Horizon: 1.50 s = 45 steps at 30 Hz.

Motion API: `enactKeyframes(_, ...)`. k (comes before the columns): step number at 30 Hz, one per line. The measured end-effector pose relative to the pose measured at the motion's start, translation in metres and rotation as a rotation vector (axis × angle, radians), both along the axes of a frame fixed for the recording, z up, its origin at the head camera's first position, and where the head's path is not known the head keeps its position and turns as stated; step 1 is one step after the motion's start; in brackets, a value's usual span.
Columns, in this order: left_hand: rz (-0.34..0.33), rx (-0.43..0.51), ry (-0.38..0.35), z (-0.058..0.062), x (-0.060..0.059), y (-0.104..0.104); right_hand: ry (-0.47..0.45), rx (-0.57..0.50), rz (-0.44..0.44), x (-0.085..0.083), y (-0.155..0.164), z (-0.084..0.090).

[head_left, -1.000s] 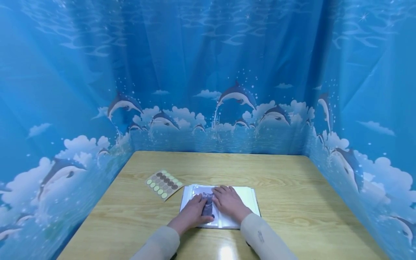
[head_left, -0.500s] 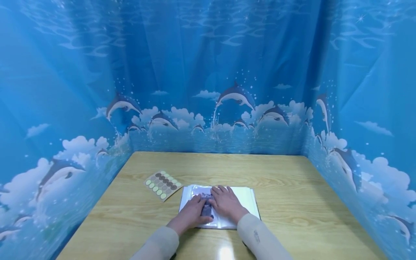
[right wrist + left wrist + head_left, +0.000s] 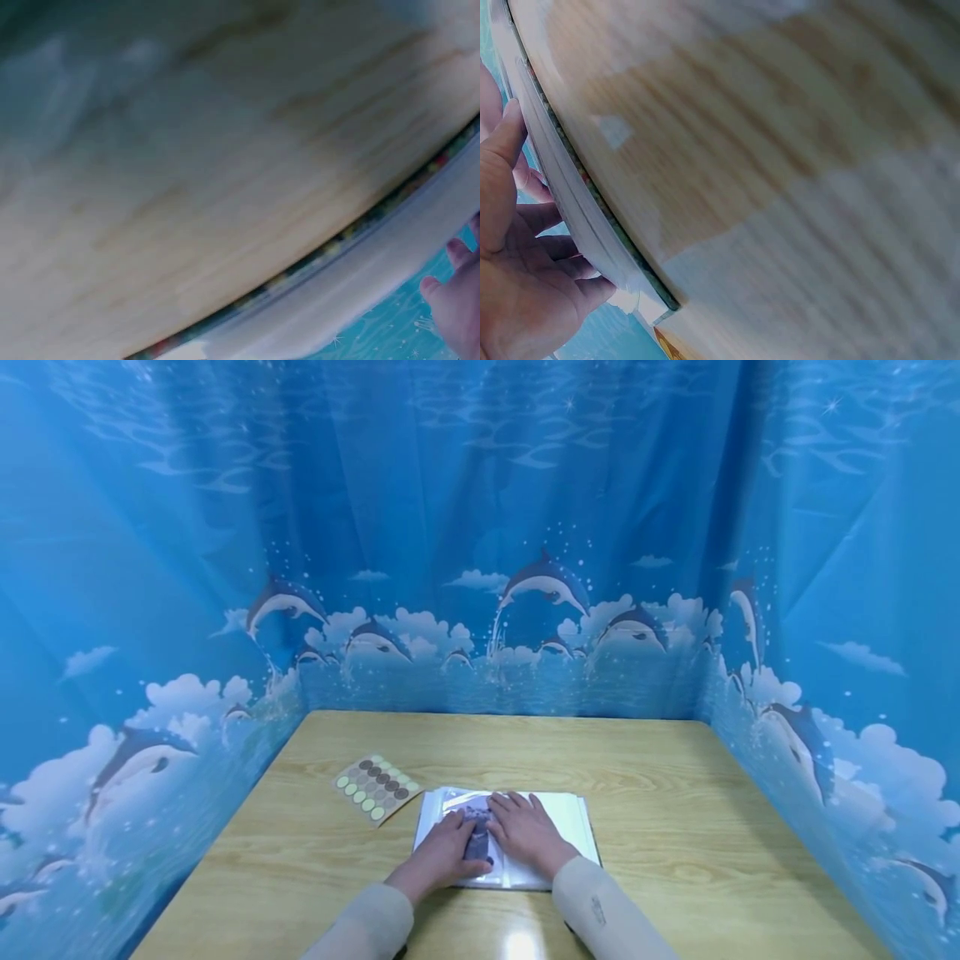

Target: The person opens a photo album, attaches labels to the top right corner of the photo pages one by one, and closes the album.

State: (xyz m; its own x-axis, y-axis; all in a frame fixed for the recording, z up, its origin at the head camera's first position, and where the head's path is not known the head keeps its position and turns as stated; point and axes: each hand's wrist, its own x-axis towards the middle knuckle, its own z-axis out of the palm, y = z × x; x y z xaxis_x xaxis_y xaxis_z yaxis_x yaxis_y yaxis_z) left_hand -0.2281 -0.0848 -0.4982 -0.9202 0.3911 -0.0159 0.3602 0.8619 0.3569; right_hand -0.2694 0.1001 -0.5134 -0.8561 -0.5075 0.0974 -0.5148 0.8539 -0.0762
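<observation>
An album [image 3: 567, 812] with clear plastic sleeves lies spread on the table in the head view. On its left page is a grey picture [image 3: 477, 845] that looks like a cat. My left hand [image 3: 441, 852] rests on that page, fingers extended, partly covering the picture. Flat near the middle fold lies my right hand [image 3: 529, 832], its fingers reaching over the picture's upper right. The left wrist view shows the left hand [image 3: 532, 262] above the page stack [image 3: 570, 187]. In the right wrist view, part of the right hand [image 3: 457, 304] appears past the album's patterned cover edge [image 3: 330, 247].
A sheet of round stickers [image 3: 377, 788] in green, grey and brown lies on the wooden table [image 3: 675, 827], left of the album. Blue dolphin-print curtains [image 3: 480, 527] enclose the table's back and sides.
My right hand has shifted slightly on the page near the fold. The left hand, the album and the sticker sheet stay where they were.
</observation>
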Motion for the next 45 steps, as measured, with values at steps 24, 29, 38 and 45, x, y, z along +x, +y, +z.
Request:
enactKeyframes(24, 0.025, 0.050, -0.025, 0.007, -0.004, -0.001, -0.053, -0.046, -0.039, 0.002, 0.004, 0.004)
enactKeyframes(29, 0.046, 0.100, 0.047, 0.006, -0.006, -0.003, -0.045, -0.077, -0.056, 0.005, 0.011, 0.005)
enactKeyframes(38, 0.146, 0.132, 0.107, 0.003, -0.006, -0.010, -0.039, -0.174, -0.111, 0.013, 0.029, 0.006)
enactKeyframes(45, 0.234, 0.135, 0.092, 0.002, -0.007, -0.012, -0.069, -0.226, -0.169, 0.016, 0.043, 0.006)
